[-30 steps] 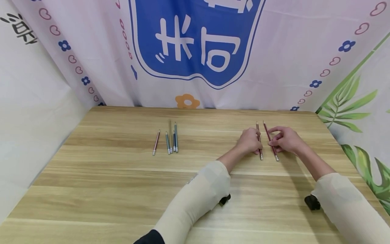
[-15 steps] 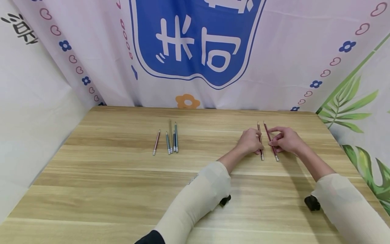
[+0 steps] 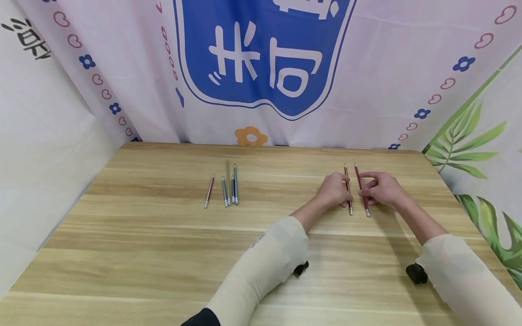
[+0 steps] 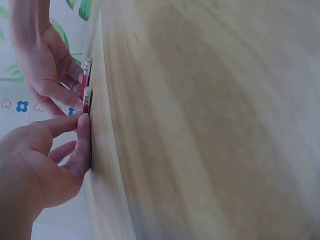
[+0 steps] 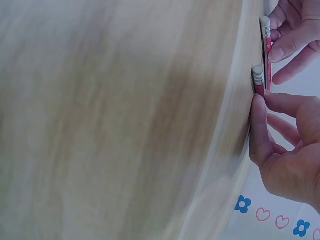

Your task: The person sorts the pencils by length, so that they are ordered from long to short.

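Observation:
Two dark red pencils with white eraser ends lie side by side at the right of the table, tips pointing away. My left hand (image 3: 334,189) pinches the left red pencil (image 3: 348,183) between thumb and fingers. From the other side, my right hand (image 3: 383,188) pinches the right red pencil (image 3: 361,186). A narrow gap separates the pair. In the left wrist view, the left pencil's eraser end (image 4: 87,92) shows above the left fingertips. The right wrist view shows the right pencil's eraser end (image 5: 258,75) just past the right thumb. Both shafts are partly hidden by fingers.
Left of centre on the wooden table (image 3: 163,253) lie several other pencils: a pink one (image 3: 209,191) apart, then a grouped set with a short teal one (image 3: 224,192), a tan one (image 3: 228,181) and a longer blue one (image 3: 235,183). A printed curtain (image 3: 367,104) hangs behind the table.
The right red pencil's eraser end has swung slightly left, so it lies nearer parallel to the left one. The left pencil has shifted a little right. The other pencils stay put.

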A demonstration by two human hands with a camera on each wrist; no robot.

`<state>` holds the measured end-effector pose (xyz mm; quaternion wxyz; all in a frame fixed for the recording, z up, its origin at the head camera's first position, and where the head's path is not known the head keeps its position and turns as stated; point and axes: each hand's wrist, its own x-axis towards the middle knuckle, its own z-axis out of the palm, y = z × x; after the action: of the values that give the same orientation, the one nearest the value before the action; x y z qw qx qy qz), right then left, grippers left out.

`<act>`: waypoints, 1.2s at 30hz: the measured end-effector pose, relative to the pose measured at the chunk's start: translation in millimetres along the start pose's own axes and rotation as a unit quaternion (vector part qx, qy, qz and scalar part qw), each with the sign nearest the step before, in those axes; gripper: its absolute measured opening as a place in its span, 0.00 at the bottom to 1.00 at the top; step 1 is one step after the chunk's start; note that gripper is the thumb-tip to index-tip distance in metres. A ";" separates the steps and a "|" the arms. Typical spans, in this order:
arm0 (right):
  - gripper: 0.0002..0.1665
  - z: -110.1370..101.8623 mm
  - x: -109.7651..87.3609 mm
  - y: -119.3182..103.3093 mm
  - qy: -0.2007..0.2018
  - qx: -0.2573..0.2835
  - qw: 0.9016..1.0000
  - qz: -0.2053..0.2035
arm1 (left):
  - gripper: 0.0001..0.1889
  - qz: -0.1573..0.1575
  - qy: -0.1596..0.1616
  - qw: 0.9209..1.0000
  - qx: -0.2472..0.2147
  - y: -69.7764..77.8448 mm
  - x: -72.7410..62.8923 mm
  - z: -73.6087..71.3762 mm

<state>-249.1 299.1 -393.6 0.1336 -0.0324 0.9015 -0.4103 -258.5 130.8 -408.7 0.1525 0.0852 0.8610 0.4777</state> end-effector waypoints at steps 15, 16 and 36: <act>0.39 2.3 1.1 1.6 0.002 0.002 1.000 0.006 | 0.30 0.005 -0.010 0.997 -0.075 -4.1 -4.2 -5.3; 0.39 2.7 0.9 1.7 0.002 0.002 1.000 0.006 | 0.30 0.006 -0.012 0.997 -0.082 -4.5 -4.8 -5.9; 0.39 2.5 -1.6 -1.0 0.008 -0.003 1.000 0.005 | 0.25 0.039 -0.059 0.993 -0.090 -13.7 -10.9 -34.7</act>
<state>-247.0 296.9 -394.0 0.1282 -0.0251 0.9040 -0.4071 -260.2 92.7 -401.1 0.1915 0.1328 0.7999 0.5531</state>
